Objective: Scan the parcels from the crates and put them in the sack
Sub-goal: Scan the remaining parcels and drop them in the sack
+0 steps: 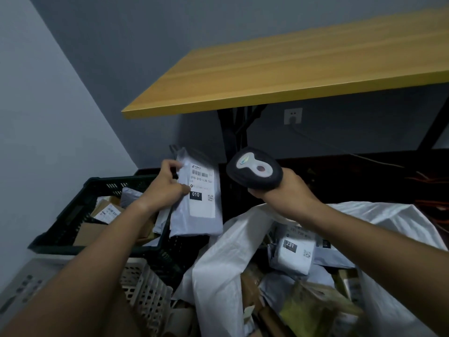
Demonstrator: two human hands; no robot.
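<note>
The white sack (393, 215) is gaping open at right, already loaded with parcels, beside the dark crate (73, 215) being emptied. A grey parcel (196, 203) is pinched by the left hand (167, 186), label turned up for reading. The scanner (255, 169) is clenched in the right hand (286, 188), seemingly aimed at it.

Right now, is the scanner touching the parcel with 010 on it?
Apart. The head view shows a dark gap between the scanner, gripped by the right hand, and the grey parcel, held up by the left hand.
</note>
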